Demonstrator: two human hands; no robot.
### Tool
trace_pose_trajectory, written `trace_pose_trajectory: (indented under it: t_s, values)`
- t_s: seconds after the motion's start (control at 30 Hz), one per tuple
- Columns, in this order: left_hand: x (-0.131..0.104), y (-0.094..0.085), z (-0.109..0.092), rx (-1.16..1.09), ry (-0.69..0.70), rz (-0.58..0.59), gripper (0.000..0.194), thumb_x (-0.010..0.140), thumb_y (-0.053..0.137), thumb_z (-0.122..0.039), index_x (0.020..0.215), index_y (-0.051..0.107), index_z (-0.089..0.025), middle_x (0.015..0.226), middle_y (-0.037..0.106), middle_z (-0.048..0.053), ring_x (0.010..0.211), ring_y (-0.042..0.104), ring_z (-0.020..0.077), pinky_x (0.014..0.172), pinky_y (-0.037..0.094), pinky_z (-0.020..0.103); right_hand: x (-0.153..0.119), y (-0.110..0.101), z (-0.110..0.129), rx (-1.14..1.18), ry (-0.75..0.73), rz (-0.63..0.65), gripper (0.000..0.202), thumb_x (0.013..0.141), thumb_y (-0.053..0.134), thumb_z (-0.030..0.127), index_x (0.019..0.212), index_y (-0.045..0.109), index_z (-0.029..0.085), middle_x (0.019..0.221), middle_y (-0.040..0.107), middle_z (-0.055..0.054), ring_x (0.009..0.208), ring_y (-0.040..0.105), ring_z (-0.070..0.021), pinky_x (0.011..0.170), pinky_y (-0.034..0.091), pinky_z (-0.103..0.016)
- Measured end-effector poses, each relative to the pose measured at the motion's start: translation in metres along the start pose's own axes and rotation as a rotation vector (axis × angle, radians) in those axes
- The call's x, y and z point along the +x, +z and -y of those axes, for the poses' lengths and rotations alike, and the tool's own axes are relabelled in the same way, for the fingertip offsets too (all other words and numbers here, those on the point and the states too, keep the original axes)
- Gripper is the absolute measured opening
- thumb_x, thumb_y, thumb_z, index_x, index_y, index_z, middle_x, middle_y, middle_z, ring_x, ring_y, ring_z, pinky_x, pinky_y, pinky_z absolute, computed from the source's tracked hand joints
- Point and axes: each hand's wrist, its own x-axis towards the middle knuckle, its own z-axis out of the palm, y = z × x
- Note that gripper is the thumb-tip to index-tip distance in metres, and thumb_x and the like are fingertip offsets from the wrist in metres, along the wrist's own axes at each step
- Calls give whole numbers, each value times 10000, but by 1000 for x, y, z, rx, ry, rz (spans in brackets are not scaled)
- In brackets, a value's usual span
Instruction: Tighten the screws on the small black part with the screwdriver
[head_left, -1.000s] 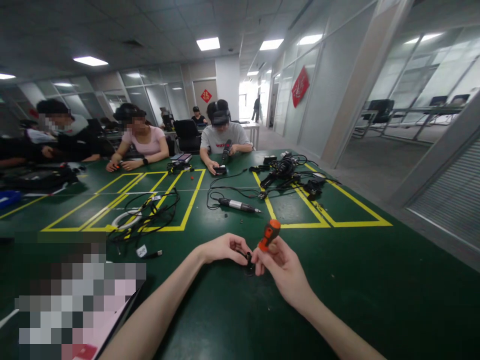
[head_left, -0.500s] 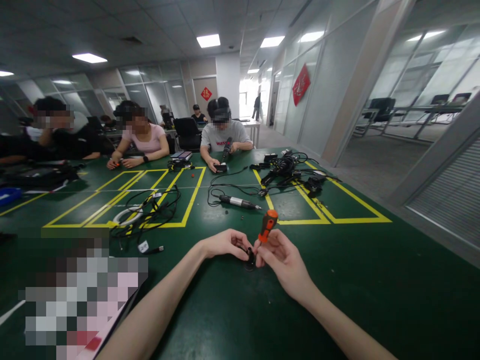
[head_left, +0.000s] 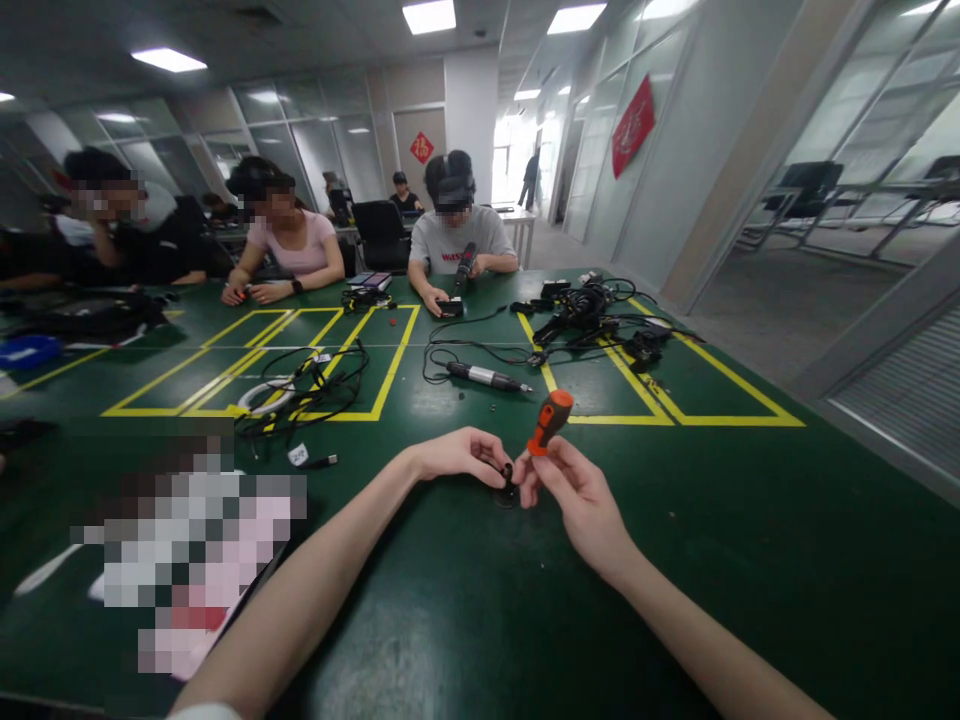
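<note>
My left hand [head_left: 469, 457] is closed, thumb and fingertips pinching a small black part [head_left: 508, 484] that stands on the green table. What exactly this part is, I cannot make out. Just to its right, my right hand [head_left: 576, 490] grips an orange and dark grey screwdriver [head_left: 551, 420] low down, below its handle. The handle points up and leans to the right. Fingers hide the screwdriver's shaft and tip, so I cannot tell whether it touches the black part.
Beyond my hands lies a pen-shaped electric screwdriver [head_left: 489, 377] with its cord. Tangled black cables [head_left: 589, 310] sit at the back right, more cables [head_left: 330, 390] at the left. Blurred-out items [head_left: 187, 560] lie by my left forearm. Across the green table [head_left: 720, 560], a person [head_left: 461, 235] holds a power tool.
The view has tilted down and shifted slightly left. The screwdriver leans further right, and my right hand sits slightly further from the black part. My left hand keeps its pinch.
</note>
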Motion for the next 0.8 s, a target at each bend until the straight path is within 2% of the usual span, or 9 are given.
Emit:
trace_pose_trajectory:
  t_s: [0.1,0.37,0.53,0.67,0.8]
  values:
    - [1,-1,1,11,6,-5,527,489,1017,-448,799,711,-151,822,750,-9,780,667,116,800,495,275,-1,3,0,0,-15,-3,416,894,750,605,944,587,226,750,676,-5,553,589,-137,579,536,-290]
    - [1,-2,0,33,16,-21,526,482,1018,-426,803,707,-147,817,741,-8,771,653,116,816,491,283,1,1,-1,-77,-44,-15,413,874,767,600,834,662,202,649,596,11,550,555,-138,572,507,-288]
    - [0,-2,-2,28,12,-14,477,513,1012,-389,776,698,-143,806,731,-15,774,660,112,819,489,281,2,2,-2,-36,-26,-17,456,904,708,651,890,673,197,740,679,-29,583,609,-144,589,530,-297]
    - [0,-1,-4,28,21,-2,463,532,1008,-383,790,704,-150,805,738,-22,764,657,105,804,487,271,1,3,-2,36,-18,-55,440,844,796,609,961,616,225,779,706,-8,592,630,-135,613,553,-291]
    - [0,-2,-4,29,26,24,446,555,995,-384,792,703,-144,785,736,-12,776,670,121,800,487,278,2,1,-1,46,33,-35,455,817,820,601,899,576,226,795,747,-30,598,651,-143,629,570,-301]
